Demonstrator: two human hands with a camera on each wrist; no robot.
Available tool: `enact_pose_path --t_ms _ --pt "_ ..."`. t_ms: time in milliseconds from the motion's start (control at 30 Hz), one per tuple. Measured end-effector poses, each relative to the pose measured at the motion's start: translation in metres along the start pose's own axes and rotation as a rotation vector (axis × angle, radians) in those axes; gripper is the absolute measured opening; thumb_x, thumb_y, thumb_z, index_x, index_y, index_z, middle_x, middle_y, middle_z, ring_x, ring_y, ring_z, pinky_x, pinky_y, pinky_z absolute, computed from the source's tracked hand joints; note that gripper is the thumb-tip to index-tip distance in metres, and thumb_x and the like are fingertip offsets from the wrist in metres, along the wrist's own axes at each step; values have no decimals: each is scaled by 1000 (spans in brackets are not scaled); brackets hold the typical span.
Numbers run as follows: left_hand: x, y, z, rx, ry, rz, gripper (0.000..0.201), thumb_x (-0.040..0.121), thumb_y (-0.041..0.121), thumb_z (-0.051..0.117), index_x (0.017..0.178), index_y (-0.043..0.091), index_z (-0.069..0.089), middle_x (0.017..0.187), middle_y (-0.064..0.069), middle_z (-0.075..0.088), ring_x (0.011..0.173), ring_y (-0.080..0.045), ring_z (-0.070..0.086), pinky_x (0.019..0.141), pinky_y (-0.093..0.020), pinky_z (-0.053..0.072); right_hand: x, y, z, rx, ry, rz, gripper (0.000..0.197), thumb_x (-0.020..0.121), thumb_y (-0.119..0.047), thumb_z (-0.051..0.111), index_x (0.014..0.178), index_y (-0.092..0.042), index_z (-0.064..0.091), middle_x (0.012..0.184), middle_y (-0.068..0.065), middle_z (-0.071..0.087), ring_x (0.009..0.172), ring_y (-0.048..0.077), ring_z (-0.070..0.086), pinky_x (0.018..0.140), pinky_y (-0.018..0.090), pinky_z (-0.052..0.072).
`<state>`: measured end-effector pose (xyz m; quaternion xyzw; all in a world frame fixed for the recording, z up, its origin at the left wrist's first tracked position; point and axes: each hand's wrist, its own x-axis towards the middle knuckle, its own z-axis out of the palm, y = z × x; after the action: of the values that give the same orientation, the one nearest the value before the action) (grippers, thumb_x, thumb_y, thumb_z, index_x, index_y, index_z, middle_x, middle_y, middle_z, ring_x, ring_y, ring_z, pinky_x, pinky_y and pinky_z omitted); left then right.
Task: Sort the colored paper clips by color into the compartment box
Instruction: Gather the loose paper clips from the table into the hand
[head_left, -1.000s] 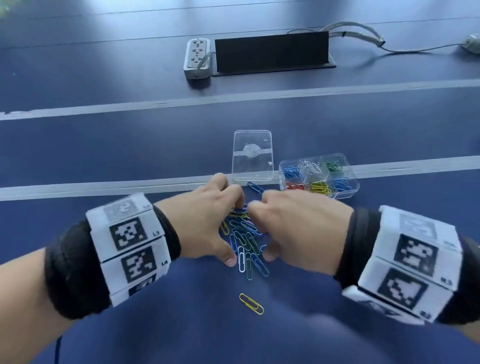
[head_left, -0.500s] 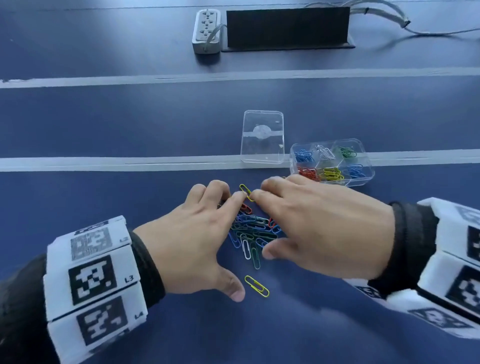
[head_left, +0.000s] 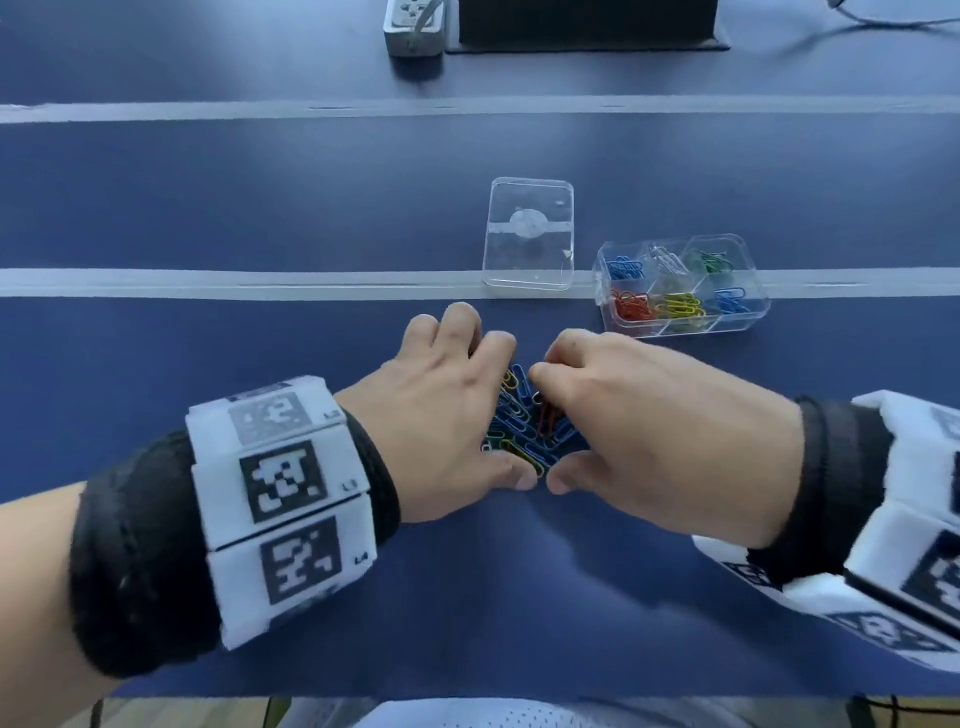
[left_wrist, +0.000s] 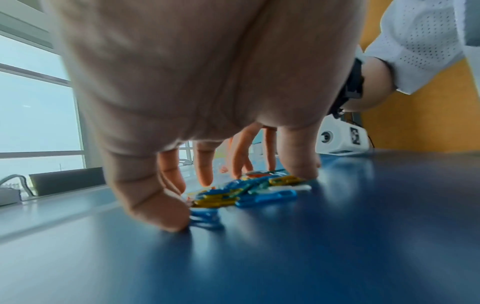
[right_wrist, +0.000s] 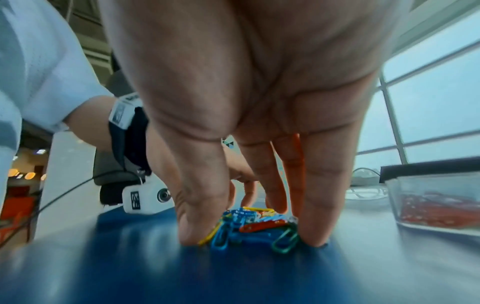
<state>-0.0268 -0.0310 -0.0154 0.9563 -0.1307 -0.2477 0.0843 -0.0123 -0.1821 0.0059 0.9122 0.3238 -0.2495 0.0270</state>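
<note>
**Corralling the loose clips before the next pick**

Both hands down on the blue desk (head_left: 260, 364), cupped around a heap of mixed paper clips (head_left: 524, 415). Left hand (head_left: 447, 415) on one side, right hand (head_left: 649, 415) on the other, thumbs nearly meeting at the near edge. Fingers of both straight or gently bent, tips planted on the desk against the heap, pressing it inward; nothing pinched or lifted by either, as far as the wrist views show. Blue, yellow, red, green and a white clip visible in the heap, overlapping and likely interlocked.

Probably a gathering step ahead of picking by colour. Best done with light, even pressure from fingertips kept low on the desk, so no clip slips under a finger or springs out. After that, better to tease out a single clip from the edge than to dig into the middle, given the tangle.

Compartment box (head_left: 680, 286) just beyond the right hand, six cells already holding blue, white, green, red, yellow and blue clips. Clear lid (head_left: 529, 234) lying flat to its left, close behind the heap and near the left fingers. Power strip (head_left: 413, 26) and a black panel (head_left: 587, 21) far back, well apart from the work.
</note>
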Motion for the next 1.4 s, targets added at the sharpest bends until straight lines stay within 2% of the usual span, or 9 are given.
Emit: enact_pose_path --t_ms 133,200,300,433,600,833,933,1133,1400 --pt "-7 -20 -13 42 -96 -30 109 61 69 69 140 30 5 125 6 19 123 -17 30 103 -29 33 -10 18 -8 -38 -50 73 84 61 -67 66 122 -16 39 113 1 42 102 22 49 88 30 42" --pt "-11 -25 -17 87 -155 -86 116 56 66 75 139 28 4 122 6 19 109 -16 43 97 -33 42 -11 19 -7 -30 -107 115 93 52 -66 73 121 -15 35 105 1 37 89 22 51 78 30 44" --pt "-4 -23 -21 29 -136 -125 97 57 53 82 130 22 27 113 6 30 85 -16 51 86 -35 47 -1 13 -2 56 -131 123 92 49 -52 83 118 -15 35 103 2 36 80 23 52 73 33 47" --pt "9 -13 -19 -89 -63 -105 76 60 38 85 119 19 41 110 3 42 91 -18 49 86 -34 45 23 3 -5 186 -35 143 86 50 -38 87 119 -14 41 114 6 43 99 28 55 83 37 49" --pt "13 -8 -14 -139 -2 -85 64 66 39 81 115 18 46 106 4 43 96 -15 46 81 -27 39 40 -6 -6 262 18 123 81 50 -36 88 117 -15 47 112 6 51 97 27 58 84 40 51" --pt "5 -12 -16 -47 -129 -92 114 51 50 87 139 20 22 118 4 32 93 -16 51 88 -34 48 24 -5 -6 248 -58 114 109 40 -55 85 126 -14 33 112 4 32 89 26 56 81 37 51" --pt "10 -6 -14 -40 -70 -94 86 50 44 89 115 18 39 110 2 39 92 -18 54 84 -34 49 30 -14 -2 213 -15 94 99 40 -48 88 117 -15 36 106 4 28 69 21 50 70 31 48" --pt "19 -8 -17 -130 36 -22 19 73 25 72 88 16 65 86 -1 67 80 -20 62 74 -37 53 45 -13 -7 280 106 107 55 59 -37 84 99 -11 56 99 6 53 85 23 58 69 27 45" --pt "27 -12 -10 -251 98 -127 10 83 11 58 89 9 65 81 -8 70 81 -25 68 75 -40 56 51 -6 -3 372 224 153 16 77 -24 67 88 -12 69 73 6 59 74 26 58 64 27 49"
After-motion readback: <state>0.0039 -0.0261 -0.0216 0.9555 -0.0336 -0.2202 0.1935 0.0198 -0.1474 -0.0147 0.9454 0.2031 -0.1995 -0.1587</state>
